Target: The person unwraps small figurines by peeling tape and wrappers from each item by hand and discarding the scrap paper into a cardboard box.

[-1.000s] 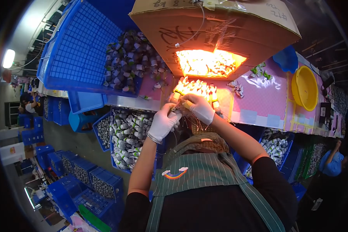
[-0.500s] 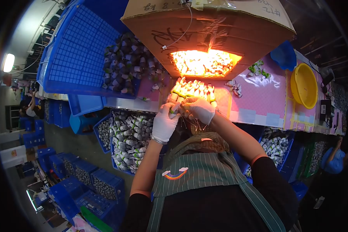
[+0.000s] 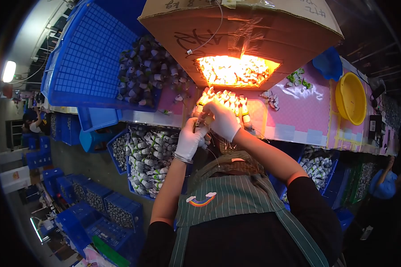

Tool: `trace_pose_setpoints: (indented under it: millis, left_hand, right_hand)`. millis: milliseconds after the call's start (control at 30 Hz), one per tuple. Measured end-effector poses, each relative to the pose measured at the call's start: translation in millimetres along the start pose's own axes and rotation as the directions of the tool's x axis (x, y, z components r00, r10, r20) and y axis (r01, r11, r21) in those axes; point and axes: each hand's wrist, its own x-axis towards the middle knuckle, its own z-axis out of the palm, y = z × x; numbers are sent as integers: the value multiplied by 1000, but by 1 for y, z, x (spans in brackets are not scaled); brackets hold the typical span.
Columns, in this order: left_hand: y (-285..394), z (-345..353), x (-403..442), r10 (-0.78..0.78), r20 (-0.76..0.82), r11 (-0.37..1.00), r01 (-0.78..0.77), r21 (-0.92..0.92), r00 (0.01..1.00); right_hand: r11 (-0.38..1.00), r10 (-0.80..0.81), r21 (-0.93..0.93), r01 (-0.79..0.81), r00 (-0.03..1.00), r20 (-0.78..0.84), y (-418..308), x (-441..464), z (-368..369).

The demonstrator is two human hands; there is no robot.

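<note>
Left hand (image 3: pixel 190 139): gloved, thumb and fingers pinching a small part (image 3: pixel 203 119) just off the bench's (image 3: pixel 298 116) near edge. Right hand (image 3: pixel 225 123): fingers bent over it; grip cannot be told. A row of pieces (image 3: pixel 229 100) lies by that edge, under the glowing carton (image 3: pixel 258 42). One in work, seemingly; finished count unclear. Carton: handwritten "kg"; other marks illegible.

matt cardbd box (image 3: pixel 272 40), smooth plstc basin (image 3: pixel 351 99), glossy tbl cover (image 3: pixel 298 116), cloth apron (image 3: pixel 240 198)
</note>
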Motion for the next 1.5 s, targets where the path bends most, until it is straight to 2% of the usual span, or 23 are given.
trace_pose_setpoints:
  millis: [67, 133, 167, 233, 333, 400, 467, 500, 533, 567, 667, 733, 800, 867, 967, 1067, 1167, 1200, 1233, 1267, 1333, 1433, 1500]
  left_hand:
    - [-1, 0, 0, 27, -27, 999, -26, 28, 999]
    - [-3, 0, 0, 67, -77, 952, -41, 304, 995]
    - [-12, -2, 4, 66, -65, 953, -44, 300, 996]
    - [-31, -5, 13, 361, -29, 767, -279, 578, 932]
    - [-37, 2, 15, 377, 77, 757, -354, 550, 923]
    - [-42, 7, 19, 319, 126, 799, -338, 498, 939]
    - [-27, 19, 15, -113, 126, 981, 90, 172, 986]
    - [-25, 23, 17, -122, 146, 988, 107, 109, 982]
    - [-24, 24, 20, -122, 152, 988, 106, 109, 981]
    - [-25, 24, 22, -124, 173, 992, 126, -4, 977]
    - [-31, 23, 28, -131, 231, 977, 165, -135, 964]
    - [-31, 31, 29, -134, 226, 964, 180, -197, 965]
    - [-27, 39, 28, -143, 222, 960, 190, -205, 964]
    - [-24, 42, 29, -150, 223, 957, 198, -210, 963]
    - [-25, 40, 29, -150, 329, 963, 214, -166, 932]
    - [-22, 45, 25, -137, 278, 970, 185, -155, 951]
    - [-24, 41, 24, -134, 242, 974, 173, -145, 961]
    - [-27, 40, 25, -122, 216, 980, 152, -127, 969]
    - [-29, 40, 26, -125, 214, 980, 154, -125, 969]
    - [-30, 40, 27, -116, 192, 991, 126, -38, 974]
    - [-30, 43, 27, -104, 178, 994, 97, 52, 979]
    - [-24, 50, 24, -73, 125, 984, 51, 172, 989]
    - [-20, 54, 21, -38, 152, 978, 5, 210, 988]
  right_hand:
    - [949, 206, 204, -240, 962, 178, 2, 7, -1]
    - [940, 212, 200, -275, 934, 289, 9, 10, 0]
    - [932, 217, 190, -309, 894, 392, 14, 10, -2]
    - [948, 237, 128, -293, 912, 334, 17, 0, -3]
    - [950, 287, 35, -309, 914, 287, 24, -18, -9]
    - [928, 327, 67, -366, 888, 322, 44, -32, -13]
    - [797, 484, 195, -571, 798, 358, 71, -45, -33]
    - [671, 645, 169, -722, 681, 347, 94, -46, -45]
    - [960, 162, -225, -166, 986, -38, 138, -55, -59]
    - [825, 531, -145, -547, 837, -136, 134, -52, -82]
    - [665, 597, -248, -705, 701, -391, 215, -40, -125]
    - [656, 570, -259, -709, 690, -446, 233, -24, -131]
    - [462, 517, -753, -468, 832, -201, 231, -8, -131]
    - [408, 494, -774, -484, 830, -258, 234, -6, -121]
    - [551, 556, -684, -478, 821, -126, 234, -14, -131]
    - [633, 313, -705, -318, 939, -142, 218, -26, -128]
    - [766, 378, -518, -381, 918, -117, 173, -37, -115]
    - [878, 467, -88, -471, 882, -62, 151, -41, -105]
    - [790, 524, 357, -498, 851, 26, 136, -47, -96]
    - [878, 394, 243, -412, 911, 120, 130, -52, -89]
    - [678, 416, 480, -557, 829, 374, 68, -48, -89]
    - [821, 315, 326, -469, 848, 426, 51, -42, -81]
    - [579, 376, 578, -575, 817, 437, 58, -41, -72]
